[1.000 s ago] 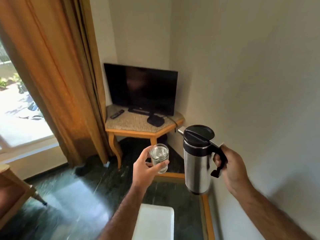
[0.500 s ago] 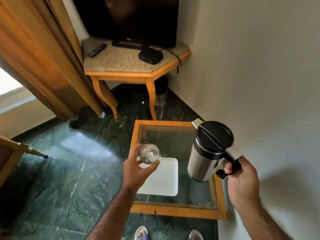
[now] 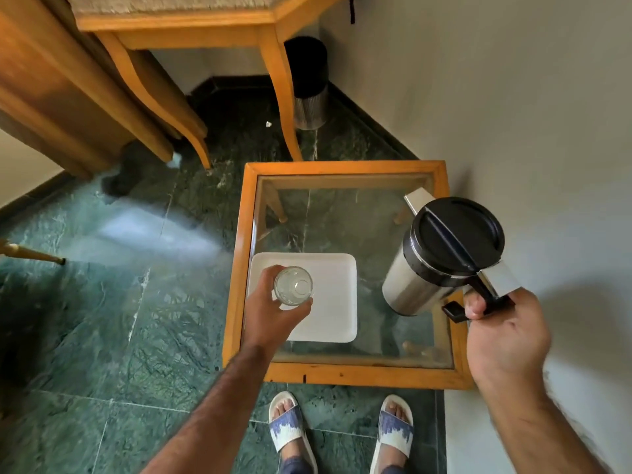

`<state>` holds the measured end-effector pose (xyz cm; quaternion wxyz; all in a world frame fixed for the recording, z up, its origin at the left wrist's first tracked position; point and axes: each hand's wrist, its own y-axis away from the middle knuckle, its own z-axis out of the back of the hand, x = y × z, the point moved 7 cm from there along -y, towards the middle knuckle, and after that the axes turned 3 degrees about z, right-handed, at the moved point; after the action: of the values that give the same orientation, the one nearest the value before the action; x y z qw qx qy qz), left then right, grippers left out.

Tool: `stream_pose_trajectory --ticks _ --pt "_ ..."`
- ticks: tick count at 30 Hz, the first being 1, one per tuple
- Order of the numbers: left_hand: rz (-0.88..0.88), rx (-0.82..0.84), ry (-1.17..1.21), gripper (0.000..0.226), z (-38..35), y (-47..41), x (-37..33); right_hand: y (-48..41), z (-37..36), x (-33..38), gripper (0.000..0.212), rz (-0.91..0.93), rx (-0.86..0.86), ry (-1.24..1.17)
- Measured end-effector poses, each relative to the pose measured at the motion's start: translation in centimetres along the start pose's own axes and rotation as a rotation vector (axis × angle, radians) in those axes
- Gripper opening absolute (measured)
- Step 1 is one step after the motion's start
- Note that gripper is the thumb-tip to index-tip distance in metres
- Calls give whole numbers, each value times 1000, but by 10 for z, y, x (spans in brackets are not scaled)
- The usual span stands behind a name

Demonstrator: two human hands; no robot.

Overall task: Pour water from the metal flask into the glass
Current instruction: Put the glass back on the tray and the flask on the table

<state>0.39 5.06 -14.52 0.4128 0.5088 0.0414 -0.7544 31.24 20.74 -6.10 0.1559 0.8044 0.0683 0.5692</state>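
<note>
My left hand point(image 3: 270, 316) grips a clear drinking glass point(image 3: 293, 290), seen from above, over the left side of a white square tray point(image 3: 337, 302). My right hand point(image 3: 502, 333) holds the black handle of a metal flask point(image 3: 441, 258), steel-bodied with a black lid, its spout towards the far left. The flask hangs upright, slightly tilted, over the right part of a glass-topped wooden side table point(image 3: 239, 268). Glass and flask are apart by about a hand's width. I cannot tell how much water the glass holds.
The side table stands against a white wall point(image 3: 513, 97) on the right. Beyond it are a wooden corner table point(image 3: 191, 25) and a black and steel bin point(image 3: 309, 83). A curtain point(image 3: 51, 97) hangs at the left. My feet in sandals point(image 3: 290, 429) stand on green marble floor.
My view has tipped down from the television to the side table. Both hands have lowered, bringing the glass over the white tray and the flask over the table's right side.
</note>
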Motion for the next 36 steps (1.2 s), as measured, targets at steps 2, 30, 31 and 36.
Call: stream_pose_trajectory --ticks 2,30,31,36 --pt "24 -11 14 64 -6 -4 11 -4 2 -8 30 6 -24 19" --pt "116 -54 -99 68 -39 -29 76 -15 13 -63 48 -2 92 10" --pt "118 -53 -96 68 -39 -30 76 -14 14 -65 48 3 89 11" --pt "112 -44 -84 66 -42 -31 78 -7 48 -71 29 242 -116 741"
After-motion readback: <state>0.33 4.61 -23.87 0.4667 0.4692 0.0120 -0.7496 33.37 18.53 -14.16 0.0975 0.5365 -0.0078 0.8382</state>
